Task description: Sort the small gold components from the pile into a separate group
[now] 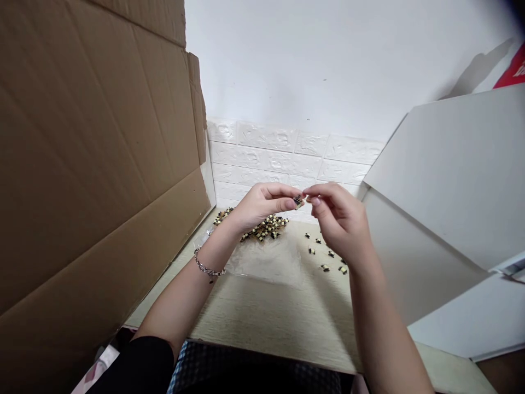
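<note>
My left hand (266, 205) is closed in a pinch, holding a small transformer (298, 202) with black ends and a yellow wrap between thumb and fingertips. Right beside it, the thumb and forefinger of my right hand (338, 216) pinch together at a tiny orange-tan bit (309, 200), too small to make out. The fingertips of both hands nearly meet above the table. Below my left hand lies a pile of similar transformers (268, 227), partly hidden by the wrist, on a clear plastic bag (266, 265). Several single transformers (325, 268) lie scattered below my right hand.
A tall cardboard sheet (102, 137) walls off the left side of the pale wooden table (262, 323). White panels (447, 180) stand on the right. Behind is a white wall with a brick-pattern lower part (270, 150). A red item (514, 71) shows at upper right.
</note>
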The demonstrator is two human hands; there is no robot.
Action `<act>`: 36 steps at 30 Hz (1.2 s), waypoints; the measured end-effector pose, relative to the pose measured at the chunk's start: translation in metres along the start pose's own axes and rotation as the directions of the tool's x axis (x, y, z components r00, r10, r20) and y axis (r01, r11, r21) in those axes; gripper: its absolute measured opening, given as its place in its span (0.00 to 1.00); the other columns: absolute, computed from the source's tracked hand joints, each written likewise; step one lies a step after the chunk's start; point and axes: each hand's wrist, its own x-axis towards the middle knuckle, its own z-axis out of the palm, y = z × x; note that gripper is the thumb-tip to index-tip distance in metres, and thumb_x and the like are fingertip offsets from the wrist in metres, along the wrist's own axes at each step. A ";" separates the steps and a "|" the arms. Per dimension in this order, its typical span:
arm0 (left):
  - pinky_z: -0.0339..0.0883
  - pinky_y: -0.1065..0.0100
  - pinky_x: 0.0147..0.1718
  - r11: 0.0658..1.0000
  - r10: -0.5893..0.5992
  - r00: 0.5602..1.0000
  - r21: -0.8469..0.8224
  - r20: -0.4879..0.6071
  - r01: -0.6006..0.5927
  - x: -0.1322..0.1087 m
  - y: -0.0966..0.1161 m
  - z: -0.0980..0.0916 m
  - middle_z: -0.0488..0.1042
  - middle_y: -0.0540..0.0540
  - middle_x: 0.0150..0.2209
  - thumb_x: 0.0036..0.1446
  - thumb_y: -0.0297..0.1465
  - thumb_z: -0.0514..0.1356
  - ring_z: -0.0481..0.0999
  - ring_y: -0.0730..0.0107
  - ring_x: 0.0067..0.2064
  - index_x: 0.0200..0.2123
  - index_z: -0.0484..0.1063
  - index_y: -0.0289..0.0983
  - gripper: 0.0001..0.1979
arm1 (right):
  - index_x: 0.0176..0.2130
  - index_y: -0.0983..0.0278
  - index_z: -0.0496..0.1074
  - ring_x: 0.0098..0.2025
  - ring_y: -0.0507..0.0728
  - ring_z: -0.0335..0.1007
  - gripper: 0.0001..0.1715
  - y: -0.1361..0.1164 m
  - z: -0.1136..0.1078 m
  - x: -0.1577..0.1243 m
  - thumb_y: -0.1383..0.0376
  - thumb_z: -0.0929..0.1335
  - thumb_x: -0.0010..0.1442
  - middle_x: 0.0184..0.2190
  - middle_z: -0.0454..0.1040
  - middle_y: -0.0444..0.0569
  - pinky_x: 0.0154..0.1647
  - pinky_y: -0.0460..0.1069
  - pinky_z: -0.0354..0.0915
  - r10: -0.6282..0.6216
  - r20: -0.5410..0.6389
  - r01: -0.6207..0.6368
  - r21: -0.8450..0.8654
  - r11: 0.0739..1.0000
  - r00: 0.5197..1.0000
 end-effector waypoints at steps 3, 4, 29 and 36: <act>0.65 0.69 0.36 0.999 -0.037 0.999 0.002 0.032 0.037 0.000 0.001 0.001 0.75 0.48 0.30 0.40 0.33 0.65 0.72 0.75 0.32 0.31 0.74 0.37 0.12 | 0.36 0.59 0.67 0.31 0.51 0.64 0.14 0.001 0.000 0.000 0.73 0.58 0.55 0.30 0.68 0.45 0.31 0.49 0.62 -0.039 0.020 0.039 0.006 0.999 0.999; 0.65 0.69 0.35 0.999 -0.053 0.998 0.005 0.032 0.052 0.000 0.001 0.001 0.75 0.47 0.30 0.40 0.33 0.66 0.72 0.75 0.32 0.32 0.74 0.37 0.12 | 0.36 0.59 0.67 0.31 0.51 0.65 0.16 0.001 0.000 0.000 0.74 0.57 0.54 0.30 0.68 0.45 0.31 0.49 0.62 -0.055 0.023 0.055 0.006 0.998 0.998; 0.65 0.68 0.36 0.990 -0.081 0.996 0.118 0.040 0.076 -0.001 0.004 -0.002 0.76 0.46 0.30 0.42 0.35 0.64 0.72 0.72 0.33 0.34 0.75 0.37 0.13 | 0.33 0.60 0.66 0.30 0.51 0.63 0.18 -0.001 0.005 0.000 0.78 0.58 0.46 0.27 0.67 0.44 0.31 0.47 0.60 -0.205 0.048 0.210 -0.181 0.961 0.978; 0.63 0.68 0.37 0.993 -0.106 0.994 0.061 0.024 0.105 0.002 -0.001 -0.002 0.76 0.46 0.29 0.41 0.34 0.65 0.72 0.72 0.33 0.32 0.75 0.36 0.13 | 0.31 0.61 0.65 0.30 0.51 0.62 0.15 0.002 0.008 0.000 0.77 0.58 0.46 0.26 0.66 0.44 0.30 0.47 0.60 -0.203 0.040 0.207 -0.205 0.957 0.978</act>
